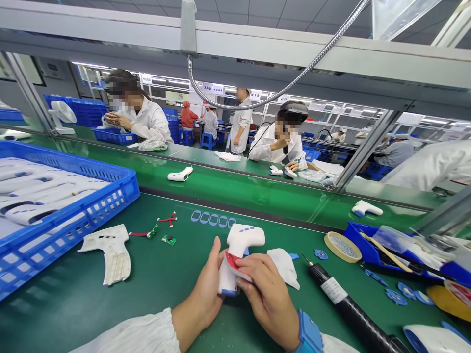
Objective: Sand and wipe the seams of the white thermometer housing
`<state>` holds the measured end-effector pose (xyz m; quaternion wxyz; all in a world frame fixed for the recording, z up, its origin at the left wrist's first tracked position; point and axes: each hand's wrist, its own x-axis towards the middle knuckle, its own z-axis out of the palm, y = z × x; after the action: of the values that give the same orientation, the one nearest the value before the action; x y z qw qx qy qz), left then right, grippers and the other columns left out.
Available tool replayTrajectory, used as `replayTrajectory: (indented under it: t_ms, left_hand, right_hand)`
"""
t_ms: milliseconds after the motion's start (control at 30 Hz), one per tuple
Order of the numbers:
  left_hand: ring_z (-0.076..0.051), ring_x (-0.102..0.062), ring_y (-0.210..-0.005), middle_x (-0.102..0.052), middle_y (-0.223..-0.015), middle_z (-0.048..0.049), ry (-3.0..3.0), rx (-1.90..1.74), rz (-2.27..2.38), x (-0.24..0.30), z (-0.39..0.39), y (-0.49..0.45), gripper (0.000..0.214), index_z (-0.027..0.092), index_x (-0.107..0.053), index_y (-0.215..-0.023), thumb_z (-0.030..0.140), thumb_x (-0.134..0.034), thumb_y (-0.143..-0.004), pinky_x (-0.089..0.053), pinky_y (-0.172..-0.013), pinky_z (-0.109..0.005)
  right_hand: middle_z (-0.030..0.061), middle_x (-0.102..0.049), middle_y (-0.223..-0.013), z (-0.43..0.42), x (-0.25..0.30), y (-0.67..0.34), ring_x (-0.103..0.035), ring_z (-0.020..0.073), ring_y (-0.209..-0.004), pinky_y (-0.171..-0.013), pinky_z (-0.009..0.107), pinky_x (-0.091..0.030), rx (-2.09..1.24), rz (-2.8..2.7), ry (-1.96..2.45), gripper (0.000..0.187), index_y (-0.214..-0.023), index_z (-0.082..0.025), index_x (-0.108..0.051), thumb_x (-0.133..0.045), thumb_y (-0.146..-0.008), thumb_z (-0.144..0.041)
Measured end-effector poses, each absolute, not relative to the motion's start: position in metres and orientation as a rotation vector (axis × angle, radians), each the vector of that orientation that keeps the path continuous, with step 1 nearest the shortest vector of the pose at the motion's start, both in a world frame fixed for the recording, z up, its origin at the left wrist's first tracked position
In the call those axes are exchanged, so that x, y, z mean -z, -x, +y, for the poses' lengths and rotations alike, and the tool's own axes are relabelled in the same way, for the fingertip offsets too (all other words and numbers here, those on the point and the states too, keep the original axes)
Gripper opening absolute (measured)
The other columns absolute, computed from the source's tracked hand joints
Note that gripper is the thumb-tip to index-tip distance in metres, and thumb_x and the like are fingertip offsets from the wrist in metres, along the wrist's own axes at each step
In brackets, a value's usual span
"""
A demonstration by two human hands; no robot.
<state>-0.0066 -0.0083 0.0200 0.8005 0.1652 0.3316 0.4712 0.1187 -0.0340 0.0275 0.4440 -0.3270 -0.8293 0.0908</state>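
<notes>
A white forehead-thermometer gun (245, 237) with a blue base is upright in front of me. My left hand (201, 287) is closed around its handle from the left. The fingers of my right hand (273, 293) pinch a thin curved red-and-white piece (233, 261) against the handle; whether it is a cover or a label I cannot tell. Part of the handle is hidden behind my fingers. To the left lies an empty white half-shell (115, 249), near small green circuit boards (169, 239) and red wires (168, 219). Blue ring-shaped pieces (209, 218) lie in a row beyond the gun.
A blue crate (121, 189) of white housings stands at left. On the right are a black electric screwdriver (353, 304), a round dish of small parts (343, 246) and a blue bin (355, 230). Thermometer guns (180, 174) lie on the green belt (228, 189). Co-workers (147, 117) sit opposite.
</notes>
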Motion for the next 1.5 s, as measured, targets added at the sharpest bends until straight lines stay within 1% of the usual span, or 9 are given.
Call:
replayTrajectory:
  t_ms: [133,567,700,867,1000,1133,1267,1400,1500]
  left_hand:
    - [-0.008,-0.042,-0.049,-0.046,-0.053,0.0016,-0.364,-1.014,0.703,-0.0229,-0.0098,0.0075,0.053,0.013,-0.055,-0.068,0.061,-0.035,-0.079,-0.031,-0.049,-0.019]
    - [-0.009,-0.04,-0.051,-0.047,-0.056,0.0018,-0.446,-1.038,0.774,-0.0238,-0.0126,0.0057,0.052,0.015,-0.057,-0.077,0.063,-0.036,-0.077,-0.028,-0.048,-0.019]
    - [-0.008,-0.036,-0.048,-0.04,-0.051,0.0037,-0.424,-1.032,0.753,-0.0257,-0.0123,0.0057,0.054,0.015,-0.053,-0.069,0.065,-0.035,-0.076,-0.028,-0.048,-0.018]
    - [-0.008,-0.04,-0.051,-0.046,-0.056,0.0019,-0.433,-1.05,0.731,-0.0261,-0.0097,0.0068,0.052,0.015,-0.054,-0.075,0.063,-0.035,-0.077,-0.031,-0.049,-0.019]
    - [-0.007,-0.034,-0.046,-0.037,-0.05,0.0048,-0.481,-1.018,0.753,-0.0248,-0.01,0.0074,0.057,0.015,-0.054,-0.073,0.068,-0.034,-0.074,-0.027,-0.045,-0.018]
    - [-0.01,-0.046,-0.061,-0.05,-0.063,0.0008,-0.485,-1.065,0.729,-0.0247,-0.0115,0.0066,0.053,0.015,-0.055,-0.076,0.064,-0.037,-0.076,-0.035,-0.056,-0.019]
    - [-0.009,-0.042,-0.053,-0.046,-0.056,0.0027,-0.463,-1.033,0.754,-0.0259,-0.011,0.0062,0.057,0.014,-0.058,-0.081,0.067,-0.037,-0.073,-0.033,-0.052,-0.019]
    - [-0.009,-0.046,-0.058,-0.051,-0.063,0.0015,-0.446,-1.065,0.73,-0.0249,-0.0104,0.0068,0.053,0.015,-0.058,-0.084,0.063,-0.039,-0.076,-0.036,-0.056,-0.019]
    - [-0.009,-0.043,-0.053,-0.049,-0.059,0.0023,-0.44,-1.03,0.768,-0.0235,-0.0105,0.0074,0.057,0.015,-0.058,-0.084,0.067,-0.036,-0.074,-0.035,-0.052,-0.019]
  right_hand:
    - [0.0056,-0.06,-0.096,-0.0332,-0.0235,-0.1161,-0.048,0.0196,-0.088,-0.074,0.033,-0.047,-0.246,-2.086,0.794,0.022,-0.104,-0.018,-0.052,-0.048,-0.084,-0.01]
    - [0.0068,-0.062,-0.092,-0.0276,-0.0233,-0.1189,-0.05,0.0201,-0.083,-0.069,0.035,-0.048,-0.124,-2.065,0.79,0.021,-0.101,-0.018,-0.054,-0.046,-0.083,-0.009]
    - [0.0051,-0.062,-0.092,-0.0278,-0.0227,-0.1191,-0.051,0.0188,-0.082,-0.069,0.032,-0.049,-0.235,-2.071,0.777,0.021,-0.102,-0.019,-0.054,-0.048,-0.084,-0.011]
    - [0.006,-0.061,-0.094,-0.028,-0.0211,-0.1189,-0.049,0.0196,-0.083,-0.07,0.034,-0.047,-0.208,-2.048,0.786,0.022,-0.102,-0.018,-0.054,-0.047,-0.084,-0.009]
    - [0.0051,-0.062,-0.092,-0.0297,-0.0222,-0.1191,-0.05,0.0184,-0.08,-0.068,0.032,-0.048,-0.296,-2.071,0.773,0.019,-0.101,-0.018,-0.055,-0.049,-0.084,-0.011]
    - [0.0063,-0.062,-0.094,-0.0278,-0.0223,-0.1202,-0.05,0.0194,-0.081,-0.068,0.033,-0.047,-0.196,-2.055,0.791,0.019,-0.101,-0.018,-0.055,-0.047,-0.085,-0.011]
    - [0.0055,-0.062,-0.092,-0.0285,-0.0211,-0.1191,-0.051,0.0185,-0.081,-0.068,0.032,-0.048,-0.282,-2.057,0.777,0.016,-0.098,-0.018,-0.056,-0.048,-0.085,-0.013]
    - [0.0056,-0.062,-0.094,-0.028,-0.0215,-0.1191,-0.05,0.0193,-0.081,-0.069,0.034,-0.048,-0.218,-2.05,0.77,0.019,-0.101,-0.019,-0.055,-0.047,-0.085,-0.011]
    - [0.0059,-0.061,-0.095,-0.0285,-0.0218,-0.1197,-0.049,0.0192,-0.083,-0.07,0.034,-0.048,-0.268,-2.066,0.77,0.02,-0.101,-0.018,-0.054,-0.048,-0.084,-0.01]
